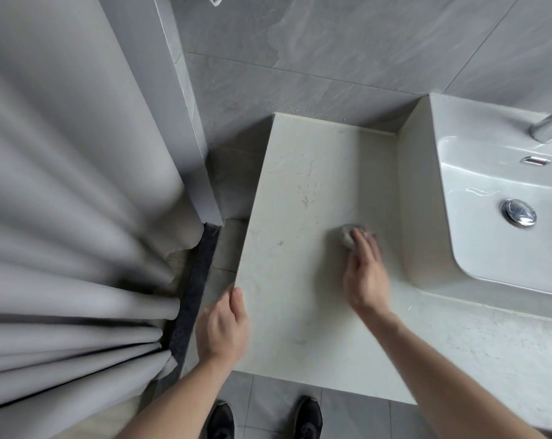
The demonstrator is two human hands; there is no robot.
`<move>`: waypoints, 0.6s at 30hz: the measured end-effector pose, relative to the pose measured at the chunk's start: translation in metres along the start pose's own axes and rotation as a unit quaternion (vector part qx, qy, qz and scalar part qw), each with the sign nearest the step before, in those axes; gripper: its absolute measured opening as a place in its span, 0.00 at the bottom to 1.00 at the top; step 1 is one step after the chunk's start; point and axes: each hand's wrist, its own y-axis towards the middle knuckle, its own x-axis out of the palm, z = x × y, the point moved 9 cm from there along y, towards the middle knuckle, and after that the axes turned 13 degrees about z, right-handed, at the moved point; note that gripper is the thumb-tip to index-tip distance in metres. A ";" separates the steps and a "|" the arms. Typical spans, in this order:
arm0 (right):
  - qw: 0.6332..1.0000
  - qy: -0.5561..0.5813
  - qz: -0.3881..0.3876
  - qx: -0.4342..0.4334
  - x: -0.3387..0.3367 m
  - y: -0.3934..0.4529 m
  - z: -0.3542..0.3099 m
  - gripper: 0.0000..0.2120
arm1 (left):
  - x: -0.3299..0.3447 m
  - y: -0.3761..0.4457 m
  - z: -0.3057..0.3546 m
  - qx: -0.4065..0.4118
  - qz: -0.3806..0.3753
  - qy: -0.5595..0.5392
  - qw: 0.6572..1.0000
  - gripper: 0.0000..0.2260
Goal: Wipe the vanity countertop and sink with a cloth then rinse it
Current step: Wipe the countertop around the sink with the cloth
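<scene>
The pale stone vanity countertop (300, 191) fills the middle of the view. A white rectangular sink (477, 236) stands on it at the right, with a chrome drain plug (518, 212). My right hand (365, 274) lies on the countertop just left of the sink, fingers stretched over a small bunched grey cloth (347, 237) and pressing it down. The hand and cloth are motion-blurred. My left hand (224, 327) grips the countertop's left edge, thumb on top and fingers curled over the side.
A grey curtain (72, 217) hangs at the left beside a tiled wall corner (189, 122). A chrome faucet (550, 126) reaches over the sink at the upper right. A dark threshold strip (192, 293) and grey floor tiles lie below, with my black shoes (308, 416).
</scene>
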 end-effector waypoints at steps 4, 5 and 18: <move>0.993 -0.116 0.004 0.001 -0.021 0.003 0.043 0.27 | 0.004 -0.001 -0.004 -0.009 -0.016 0.013 1.000 0.23; 0.991 -0.132 0.009 0.002 -0.019 -0.001 0.042 0.28 | 0.004 -0.001 -0.004 -0.010 -0.018 0.015 1.000 0.23; 0.973 -0.063 -0.151 -0.160 0.099 -0.056 -0.128 0.34 | 0.004 0.001 -0.005 0.004 -0.011 -0.001 1.000 0.27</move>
